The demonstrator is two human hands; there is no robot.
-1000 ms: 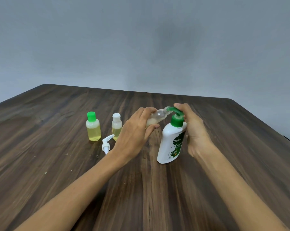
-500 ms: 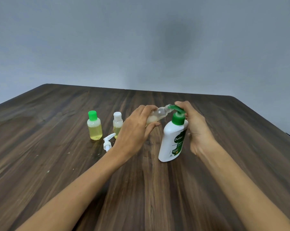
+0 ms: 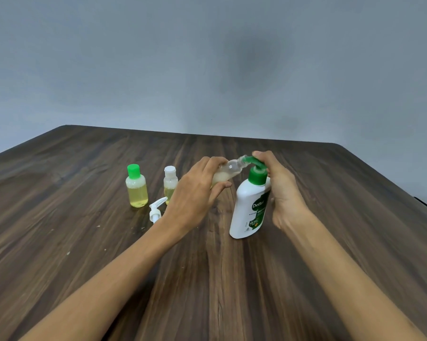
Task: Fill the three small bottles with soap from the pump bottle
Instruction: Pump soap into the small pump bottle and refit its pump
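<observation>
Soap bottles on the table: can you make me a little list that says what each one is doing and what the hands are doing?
pump bottle: white with green pump, stands on the wooden table
clear small bottle: tilted, mouth at the pump spout, partly filled
left hand: holds the clear small bottle
right hand: fingers on the pump head
green-capped bottle: upright, yellow soap inside
white-capped bottle: upright, some yellow soap
loose white pump: lying on the table
</observation>
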